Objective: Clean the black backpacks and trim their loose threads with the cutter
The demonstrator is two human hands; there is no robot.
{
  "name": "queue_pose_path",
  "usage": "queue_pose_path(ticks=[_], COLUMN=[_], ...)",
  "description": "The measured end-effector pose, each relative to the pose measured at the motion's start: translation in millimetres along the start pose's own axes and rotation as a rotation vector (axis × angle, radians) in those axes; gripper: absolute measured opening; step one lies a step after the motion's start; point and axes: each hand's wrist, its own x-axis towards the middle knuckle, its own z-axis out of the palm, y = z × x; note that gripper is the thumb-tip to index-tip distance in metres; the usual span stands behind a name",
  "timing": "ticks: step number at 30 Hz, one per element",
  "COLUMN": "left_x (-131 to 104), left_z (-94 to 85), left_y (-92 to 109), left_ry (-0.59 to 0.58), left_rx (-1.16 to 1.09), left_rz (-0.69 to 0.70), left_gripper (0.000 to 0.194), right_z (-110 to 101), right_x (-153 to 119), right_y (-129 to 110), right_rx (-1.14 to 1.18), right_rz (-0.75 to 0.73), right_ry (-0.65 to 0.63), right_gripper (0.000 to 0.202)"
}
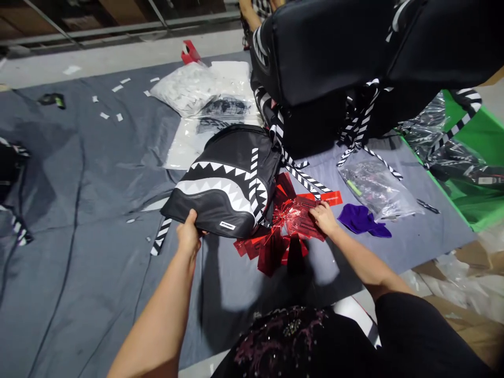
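Observation:
My left hand (189, 236) grips the lower edge of a black backpack (226, 205), thumb on top and the other fingers hidden beneath. White jagged teeth and a small white label mark the backpack's front, and black-and-white striped straps (254, 178) hang across and below it. Right beside it, a fanned bunch of red tags (299, 215) lies on the grey-covered table. My right hand (323, 216) has its fingers pinched on the right side of that bunch. What exactly sits between the fingertips is partly hidden.
More black backpacks (331, 58) are piled at the back right. A clear plastic bag (378, 189), a purple cloth (362, 220) and a pen (428, 206) lie to the right, before a green bin (484, 197). White packets fill a bag (189, 86) farther back. Another person's arm (251, 14) shows behind.

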Motion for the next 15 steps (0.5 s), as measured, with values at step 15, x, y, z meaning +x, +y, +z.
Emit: queue_pose_path(ticks=[15], left_x=[11.9], left_z=[-11.6], left_y=[-15.9], left_ry=[-0.040], left_rx=[0.123], left_rz=[0.029], left_gripper=[0.029], right_z=[16.6], right_x=[8.9], right_y=[-103.5], right_rx=[0.309], right_rz=[0.025], right_ry=[0.263], right_gripper=[0.097])
